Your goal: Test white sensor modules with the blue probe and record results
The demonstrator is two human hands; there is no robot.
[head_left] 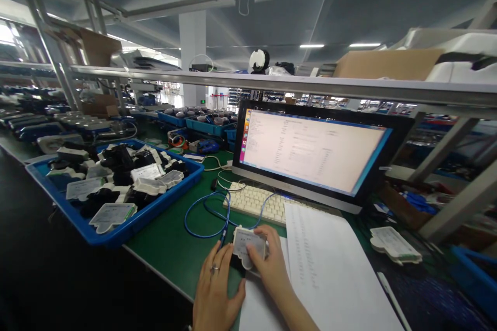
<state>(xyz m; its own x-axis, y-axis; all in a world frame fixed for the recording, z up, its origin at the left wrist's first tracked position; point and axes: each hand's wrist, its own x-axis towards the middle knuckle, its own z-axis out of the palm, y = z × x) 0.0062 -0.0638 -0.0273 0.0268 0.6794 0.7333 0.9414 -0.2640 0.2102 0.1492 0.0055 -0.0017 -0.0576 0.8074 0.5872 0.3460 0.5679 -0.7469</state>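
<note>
At left, tray point(155, 204): heaped with units point(112, 216), perhaps for easy reach.
Left hand point(217, 284): fingers by the cable point(223, 237) end, grip unclear, perhaps steadying.
Module point(241, 244): between the hands, printed face up.
Right hand point(274, 264): gripping the module, likely for stability.

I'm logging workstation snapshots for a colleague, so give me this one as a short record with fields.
Right hand: holds a pale module
Left hand: beside the module, by a blue cable; contact unclear
Left in view: blue tray of similar modules and black parts
Behind hands: keyboard, lit monitor
Right of hands: printed sheet, white pen
</note>
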